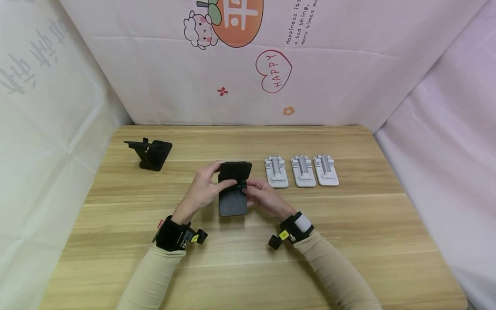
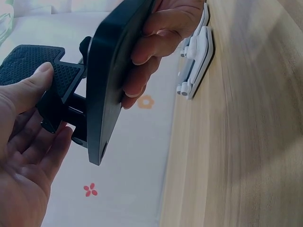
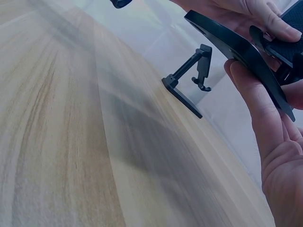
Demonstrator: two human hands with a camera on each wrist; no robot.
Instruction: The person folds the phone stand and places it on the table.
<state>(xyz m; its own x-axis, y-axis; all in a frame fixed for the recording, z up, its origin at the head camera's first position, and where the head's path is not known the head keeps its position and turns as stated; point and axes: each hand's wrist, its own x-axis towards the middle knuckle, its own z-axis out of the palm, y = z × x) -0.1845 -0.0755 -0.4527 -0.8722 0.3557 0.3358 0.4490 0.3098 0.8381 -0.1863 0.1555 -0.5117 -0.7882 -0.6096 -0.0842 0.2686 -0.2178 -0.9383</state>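
Pinched by the left hand (image 1: 202,189) at its textured plate (image 2: 31,57) and grasped by the right hand (image 1: 267,199) around its base (image 2: 102,94), a black folding stand (image 1: 233,205) was held above the middle of the wooden table (image 1: 248,275). Another black stand (image 1: 156,156) was left standing unfolded at the far left; three white stands (image 1: 303,172) were lined up flat on the right. Judged from this hold, the hinge (image 2: 76,118) was best worked slowly, with the base kept firm, force applied evenly, and fingertips kept out of the joint's gap.
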